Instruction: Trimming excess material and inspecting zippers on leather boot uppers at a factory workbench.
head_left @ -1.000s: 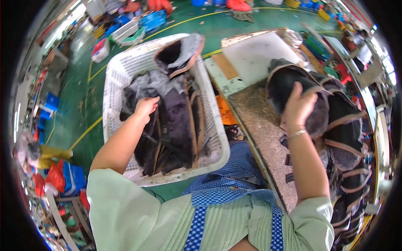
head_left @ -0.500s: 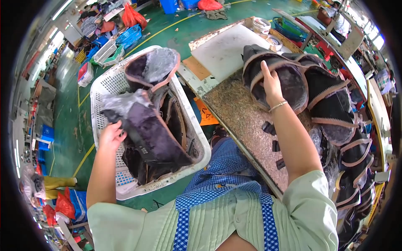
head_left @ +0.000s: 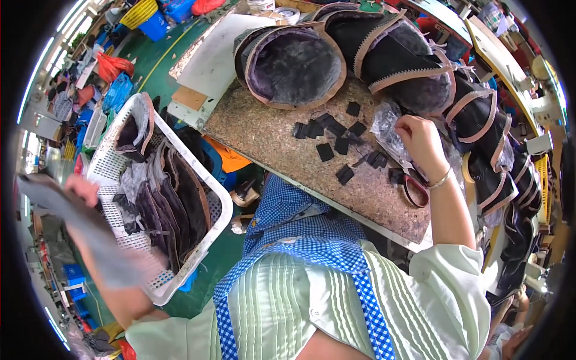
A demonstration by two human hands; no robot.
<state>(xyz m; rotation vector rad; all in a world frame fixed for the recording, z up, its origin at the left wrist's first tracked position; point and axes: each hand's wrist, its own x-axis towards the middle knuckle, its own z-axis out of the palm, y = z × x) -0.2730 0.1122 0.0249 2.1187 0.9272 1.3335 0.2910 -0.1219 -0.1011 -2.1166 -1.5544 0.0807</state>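
Head cam: L hand [head_left: 83, 189] grips a blurred grey-black piece [head_left: 90, 233]; white basket [head_left: 224, 207] w/ stacked dark pieces [head_left: 180, 201] just right of its fingers. R hand [head_left: 422, 144] curled by clear plastic [head_left: 386, 127], can't tell if gripping; black patches [head_left: 341, 146] left of its fingers, red loop handle [head_left: 406, 191] below.

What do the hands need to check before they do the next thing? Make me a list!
1. Left hand has the dark piece: ok, it is held up at the basket's left side.
2. That piece shows sharply: not ok, it is blurred.
3. Right hand's fingers are free: cannot tell; they are curled beside the clear plastic bag and could hide something small.
4. Black patches are neatly stacked: not ok, they are scattered on the tabletop.
5. Round fur-lined piece is on the tabletop: ok, at the far side.
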